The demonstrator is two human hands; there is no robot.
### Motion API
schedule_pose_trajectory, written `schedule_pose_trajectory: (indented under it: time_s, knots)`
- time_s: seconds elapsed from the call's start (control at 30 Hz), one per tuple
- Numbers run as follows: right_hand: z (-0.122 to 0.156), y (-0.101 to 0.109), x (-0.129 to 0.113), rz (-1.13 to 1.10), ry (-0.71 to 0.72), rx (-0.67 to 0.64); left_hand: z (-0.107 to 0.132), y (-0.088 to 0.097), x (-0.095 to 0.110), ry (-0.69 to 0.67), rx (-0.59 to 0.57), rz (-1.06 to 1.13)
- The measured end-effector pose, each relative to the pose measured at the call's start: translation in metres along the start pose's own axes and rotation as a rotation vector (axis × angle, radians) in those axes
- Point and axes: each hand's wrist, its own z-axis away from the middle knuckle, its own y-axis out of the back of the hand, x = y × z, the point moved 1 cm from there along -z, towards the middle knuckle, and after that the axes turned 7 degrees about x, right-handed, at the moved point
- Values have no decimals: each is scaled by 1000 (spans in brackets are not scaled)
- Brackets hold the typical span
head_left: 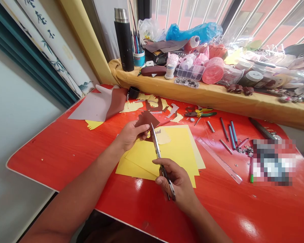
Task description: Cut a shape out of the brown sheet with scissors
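Observation:
My left hand [130,135] pinches a small brown piece of leather-like sheet [147,119] above the red table [66,148]. My right hand [176,184] grips a pair of metal scissors [159,155] whose blades point up toward the brown piece and reach its lower edge. Under both hands lie yellow paper sheets [177,148].
A large grey-and-brown sheet [101,104] lies at the back left. Brown and yellow scraps [154,103], pliers [201,113], metal punches and pens [228,130], a clear ruler [219,160] and small rivets sit to the right. The yellow sill [218,96] holds a black flask [124,40] and clutter.

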Motion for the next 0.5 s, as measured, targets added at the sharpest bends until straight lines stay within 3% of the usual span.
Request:
schedule_pose_trajectory:
  time_s: [0.5]
  knots:
    - [-1, 0, 0, 19, -2, -22, 0, 6, 8, 9, -41, -95]
